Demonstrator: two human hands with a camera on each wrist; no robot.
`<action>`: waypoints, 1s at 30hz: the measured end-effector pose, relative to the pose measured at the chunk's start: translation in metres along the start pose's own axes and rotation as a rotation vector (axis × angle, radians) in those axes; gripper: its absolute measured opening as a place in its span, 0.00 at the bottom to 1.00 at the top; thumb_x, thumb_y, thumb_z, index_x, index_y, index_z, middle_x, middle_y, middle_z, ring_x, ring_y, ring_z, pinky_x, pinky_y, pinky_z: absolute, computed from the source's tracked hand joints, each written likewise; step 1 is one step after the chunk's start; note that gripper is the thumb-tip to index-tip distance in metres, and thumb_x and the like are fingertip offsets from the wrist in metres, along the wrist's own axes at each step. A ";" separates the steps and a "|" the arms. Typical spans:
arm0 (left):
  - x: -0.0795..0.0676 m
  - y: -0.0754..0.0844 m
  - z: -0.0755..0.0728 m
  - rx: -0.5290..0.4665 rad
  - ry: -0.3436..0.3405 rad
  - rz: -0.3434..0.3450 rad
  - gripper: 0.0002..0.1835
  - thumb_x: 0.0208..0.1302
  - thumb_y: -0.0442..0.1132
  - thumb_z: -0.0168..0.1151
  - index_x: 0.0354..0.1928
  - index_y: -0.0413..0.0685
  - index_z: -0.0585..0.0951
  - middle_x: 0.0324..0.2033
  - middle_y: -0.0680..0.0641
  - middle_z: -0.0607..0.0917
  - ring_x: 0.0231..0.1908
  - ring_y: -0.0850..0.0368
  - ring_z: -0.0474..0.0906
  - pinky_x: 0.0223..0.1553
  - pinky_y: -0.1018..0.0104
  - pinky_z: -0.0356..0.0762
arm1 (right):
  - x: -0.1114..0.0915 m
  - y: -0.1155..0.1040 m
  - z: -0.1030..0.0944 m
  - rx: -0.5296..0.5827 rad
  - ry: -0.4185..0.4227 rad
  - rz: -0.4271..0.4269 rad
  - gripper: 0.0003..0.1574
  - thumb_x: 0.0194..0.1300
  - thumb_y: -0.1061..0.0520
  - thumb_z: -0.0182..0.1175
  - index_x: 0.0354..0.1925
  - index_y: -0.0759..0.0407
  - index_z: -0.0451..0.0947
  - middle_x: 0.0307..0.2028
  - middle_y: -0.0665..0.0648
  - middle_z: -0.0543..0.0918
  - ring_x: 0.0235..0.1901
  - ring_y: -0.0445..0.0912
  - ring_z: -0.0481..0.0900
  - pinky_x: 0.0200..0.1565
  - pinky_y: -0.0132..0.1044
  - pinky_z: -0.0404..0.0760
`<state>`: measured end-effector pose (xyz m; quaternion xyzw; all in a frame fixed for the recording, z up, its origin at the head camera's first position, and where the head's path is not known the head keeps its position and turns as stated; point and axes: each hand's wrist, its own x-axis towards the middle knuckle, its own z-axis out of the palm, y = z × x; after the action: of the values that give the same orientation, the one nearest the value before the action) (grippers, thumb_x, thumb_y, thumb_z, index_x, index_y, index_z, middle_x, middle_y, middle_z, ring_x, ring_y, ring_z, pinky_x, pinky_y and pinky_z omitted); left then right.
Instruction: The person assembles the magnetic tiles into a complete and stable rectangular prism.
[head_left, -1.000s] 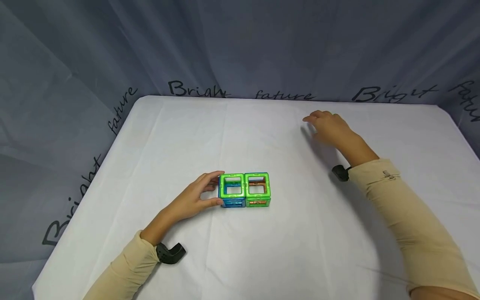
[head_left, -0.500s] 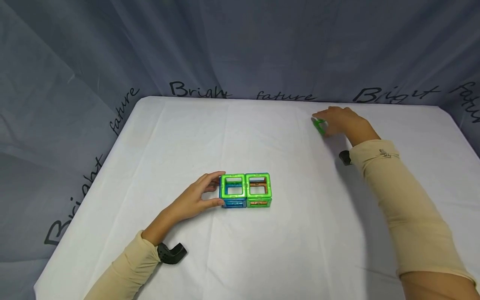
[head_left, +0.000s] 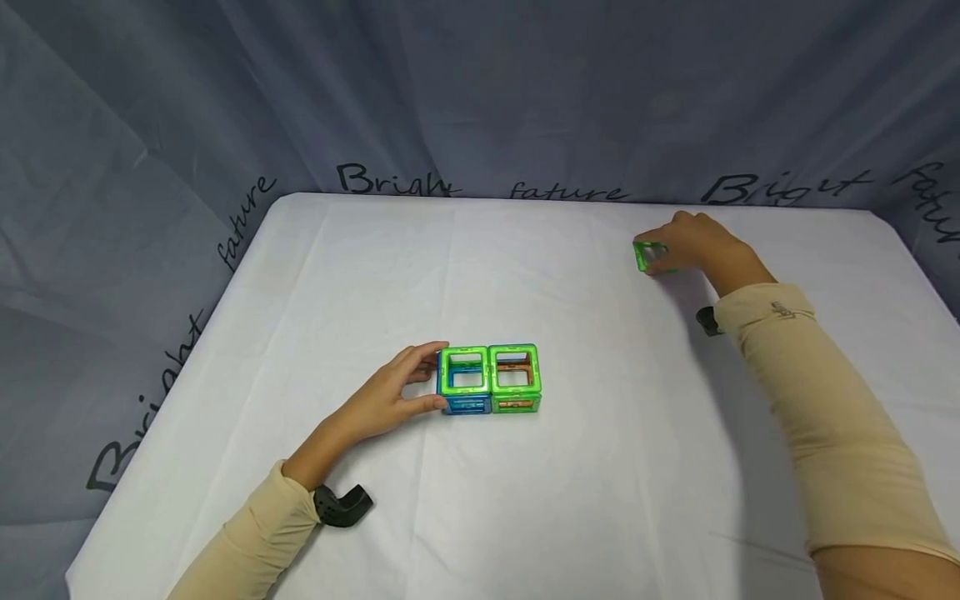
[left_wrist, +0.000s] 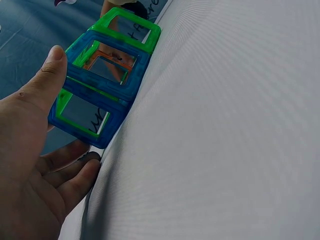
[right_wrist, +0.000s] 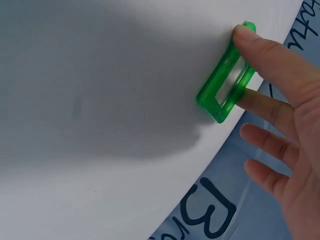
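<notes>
Two joined cubes of magnetic tiles [head_left: 491,371] stand side by side on the white cloth, with green tops and blue, green and orange sides. At their left end my left hand [head_left: 386,398] grips them, thumb at the near corner and index finger at the far one. In the left wrist view, blue tiles [left_wrist: 100,87] face the camera beside the thumb. Near the table's far edge, my right hand [head_left: 697,243] pinches a green square magnetic tile [right_wrist: 222,70] between thumb and a finger, the other fingers spread apart. Part of this tile is behind the fingers.
The white-covered table [head_left: 570,500] ends at the back against a grey-blue curtain [head_left: 525,92] with handwritten lettering. Each wrist carries a black device, the left one [head_left: 342,507] close over the cloth beside the sleeve.
My right hand has moved right along the far edge, and the green tile, hidden behind it at first, now shows in its fingers. My left hand and the cubes stay put.
</notes>
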<state>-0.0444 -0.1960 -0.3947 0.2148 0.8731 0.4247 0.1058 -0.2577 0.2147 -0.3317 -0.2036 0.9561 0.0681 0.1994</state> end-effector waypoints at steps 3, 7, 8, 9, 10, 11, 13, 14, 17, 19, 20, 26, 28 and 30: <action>0.000 0.000 0.000 0.006 0.001 -0.007 0.41 0.53 0.51 0.63 0.67 0.55 0.57 0.56 0.45 0.70 0.57 0.52 0.70 0.59 0.62 0.71 | -0.003 0.000 0.002 0.034 0.015 -0.005 0.43 0.56 0.40 0.61 0.64 0.55 0.62 0.51 0.76 0.67 0.49 0.68 0.67 0.46 0.61 0.72; 0.000 0.000 0.000 0.002 0.000 -0.006 0.41 0.52 0.51 0.64 0.67 0.54 0.57 0.56 0.44 0.70 0.57 0.51 0.70 0.59 0.62 0.71 | -0.006 -0.005 0.008 0.094 0.059 -0.039 0.41 0.55 0.43 0.62 0.64 0.55 0.63 0.52 0.71 0.72 0.50 0.62 0.68 0.48 0.59 0.72; 0.000 0.000 0.000 0.000 0.000 -0.005 0.41 0.52 0.51 0.64 0.67 0.54 0.57 0.56 0.45 0.70 0.57 0.51 0.70 0.59 0.62 0.71 | -0.007 -0.007 0.009 0.115 0.074 -0.048 0.41 0.55 0.44 0.63 0.64 0.55 0.63 0.53 0.70 0.72 0.50 0.61 0.69 0.48 0.58 0.72; 0.000 0.000 0.001 0.000 0.000 -0.004 0.41 0.53 0.51 0.64 0.67 0.54 0.57 0.56 0.45 0.70 0.57 0.52 0.70 0.59 0.62 0.71 | -0.008 -0.009 0.011 0.131 0.091 -0.063 0.41 0.55 0.45 0.63 0.64 0.55 0.64 0.53 0.69 0.73 0.50 0.60 0.70 0.50 0.57 0.72; 0.000 0.000 0.001 -0.001 -0.001 -0.001 0.41 0.53 0.51 0.64 0.67 0.54 0.57 0.56 0.45 0.70 0.57 0.52 0.69 0.59 0.62 0.71 | -0.010 -0.012 0.012 0.152 0.105 -0.075 0.40 0.54 0.46 0.63 0.63 0.55 0.64 0.54 0.69 0.73 0.51 0.59 0.70 0.51 0.57 0.72; 0.001 0.000 0.001 -0.002 -0.001 -0.001 0.41 0.53 0.50 0.64 0.67 0.55 0.57 0.56 0.45 0.70 0.57 0.52 0.69 0.59 0.62 0.71 | -0.011 -0.015 0.013 0.163 0.117 -0.085 0.40 0.54 0.45 0.64 0.63 0.54 0.65 0.55 0.69 0.73 0.52 0.59 0.70 0.52 0.57 0.71; 0.001 -0.001 0.001 -0.004 -0.002 -0.001 0.41 0.53 0.50 0.64 0.67 0.55 0.57 0.56 0.45 0.70 0.58 0.52 0.69 0.59 0.62 0.71 | -0.015 -0.024 0.014 0.179 0.143 -0.107 0.40 0.53 0.46 0.64 0.63 0.53 0.66 0.56 0.68 0.72 0.53 0.59 0.70 0.53 0.57 0.71; 0.001 -0.001 0.001 -0.005 -0.002 0.001 0.41 0.53 0.50 0.64 0.67 0.55 0.57 0.56 0.45 0.70 0.58 0.52 0.68 0.59 0.62 0.71 | -0.018 -0.030 0.015 0.181 0.161 -0.124 0.40 0.53 0.46 0.65 0.62 0.53 0.66 0.55 0.68 0.73 0.53 0.59 0.71 0.52 0.57 0.71; 0.001 -0.001 0.001 -0.008 -0.002 0.003 0.40 0.54 0.49 0.64 0.67 0.55 0.57 0.57 0.45 0.69 0.58 0.53 0.68 0.59 0.62 0.71 | -0.028 -0.047 0.017 0.172 0.222 -0.189 0.38 0.51 0.47 0.66 0.60 0.52 0.69 0.51 0.65 0.77 0.49 0.57 0.74 0.50 0.55 0.74; 0.001 -0.001 0.001 -0.006 0.000 0.006 0.40 0.54 0.49 0.64 0.67 0.55 0.57 0.57 0.45 0.69 0.58 0.53 0.68 0.59 0.62 0.71 | -0.036 -0.059 0.017 0.167 0.264 -0.245 0.37 0.50 0.49 0.67 0.59 0.53 0.71 0.47 0.63 0.79 0.44 0.54 0.76 0.46 0.52 0.76; 0.001 -0.001 0.001 -0.005 0.000 0.008 0.40 0.54 0.49 0.64 0.67 0.55 0.57 0.57 0.45 0.69 0.58 0.53 0.68 0.59 0.62 0.71 | -0.040 -0.064 0.018 0.164 0.282 -0.270 0.36 0.50 0.49 0.67 0.58 0.53 0.71 0.46 0.62 0.79 0.42 0.53 0.77 0.45 0.51 0.77; 0.002 -0.002 0.001 -0.007 0.003 0.011 0.40 0.54 0.48 0.64 0.67 0.55 0.57 0.57 0.45 0.69 0.58 0.53 0.68 0.59 0.62 0.71 | -0.059 -0.088 0.023 0.145 0.347 -0.394 0.35 0.49 0.49 0.68 0.56 0.54 0.73 0.44 0.58 0.81 0.38 0.50 0.79 0.42 0.47 0.79; 0.002 -0.002 0.001 -0.012 0.003 0.011 0.40 0.54 0.48 0.64 0.67 0.55 0.57 0.57 0.45 0.69 0.58 0.53 0.68 0.59 0.62 0.71 | -0.064 -0.094 0.026 0.148 0.369 -0.442 0.35 0.48 0.49 0.68 0.56 0.55 0.73 0.44 0.58 0.81 0.38 0.50 0.80 0.41 0.46 0.80; 0.001 -0.002 0.001 -0.016 0.003 0.012 0.40 0.54 0.47 0.65 0.67 0.56 0.57 0.57 0.46 0.70 0.57 0.53 0.69 0.59 0.62 0.71 | -0.069 -0.099 0.027 0.151 0.382 -0.480 0.35 0.48 0.49 0.68 0.56 0.56 0.74 0.43 0.58 0.82 0.38 0.50 0.80 0.42 0.46 0.80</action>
<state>-0.0458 -0.1957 -0.3968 0.2184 0.8686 0.4326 0.1036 -0.1489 0.1560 -0.3332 -0.4173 0.9032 -0.0916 0.0412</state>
